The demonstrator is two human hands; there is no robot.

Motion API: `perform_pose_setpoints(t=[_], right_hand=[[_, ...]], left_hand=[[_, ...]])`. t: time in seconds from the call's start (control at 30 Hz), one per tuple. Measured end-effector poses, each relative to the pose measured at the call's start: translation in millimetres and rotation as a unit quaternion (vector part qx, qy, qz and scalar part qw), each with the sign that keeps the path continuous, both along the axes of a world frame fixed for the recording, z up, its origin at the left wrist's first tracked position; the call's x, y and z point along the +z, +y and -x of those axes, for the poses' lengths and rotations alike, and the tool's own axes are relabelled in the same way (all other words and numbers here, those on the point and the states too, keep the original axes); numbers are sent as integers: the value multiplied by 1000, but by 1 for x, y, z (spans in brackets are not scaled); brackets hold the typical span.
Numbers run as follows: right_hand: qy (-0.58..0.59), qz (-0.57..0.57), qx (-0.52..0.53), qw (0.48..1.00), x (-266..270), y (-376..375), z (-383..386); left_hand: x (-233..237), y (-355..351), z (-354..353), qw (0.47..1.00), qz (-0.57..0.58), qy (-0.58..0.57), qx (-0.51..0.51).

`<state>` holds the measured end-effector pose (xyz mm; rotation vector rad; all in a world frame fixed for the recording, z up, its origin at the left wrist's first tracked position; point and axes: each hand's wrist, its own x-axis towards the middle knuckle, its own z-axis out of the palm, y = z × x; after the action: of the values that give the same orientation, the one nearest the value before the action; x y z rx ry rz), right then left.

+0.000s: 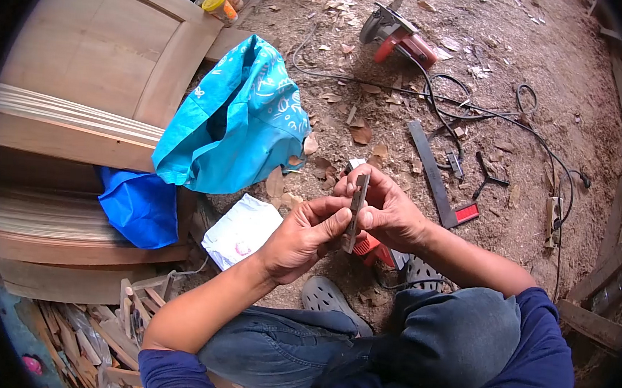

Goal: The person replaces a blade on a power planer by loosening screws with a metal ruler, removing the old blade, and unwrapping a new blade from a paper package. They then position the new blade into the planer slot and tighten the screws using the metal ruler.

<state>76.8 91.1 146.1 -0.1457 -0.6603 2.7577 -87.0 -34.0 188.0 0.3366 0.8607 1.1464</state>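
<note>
Because the narrow strip [358, 203] is pinched by the left hand [304, 235] and right hand [392, 211] alike, neither is nearer; right of the turquoise bag [249, 133], it is held with its long axis fore-and-aft.

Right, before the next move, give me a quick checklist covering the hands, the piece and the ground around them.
1. Piece held by both hands: ok, the left hand and right hand grip the thin dark piece.
2. Gloves on: not ok, both hands are bare.
3. Ground by the shoes clear: not ok, a red tool lies close by, partly hidden.
4. Power tool away from hands: ok, it lies well apart on the ground.
5. Its power disconnected: cannot tell.
6. Square uncovered: ok, it lies in plain view.
</note>
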Motion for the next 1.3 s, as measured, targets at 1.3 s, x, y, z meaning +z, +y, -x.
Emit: perform_pose_setpoints(t=[1.3], right_hand=[[-2, -68, -80, 995, -7, 13, -2]], left_hand=[[17, 5, -12, 998, 52, 13, -19]])
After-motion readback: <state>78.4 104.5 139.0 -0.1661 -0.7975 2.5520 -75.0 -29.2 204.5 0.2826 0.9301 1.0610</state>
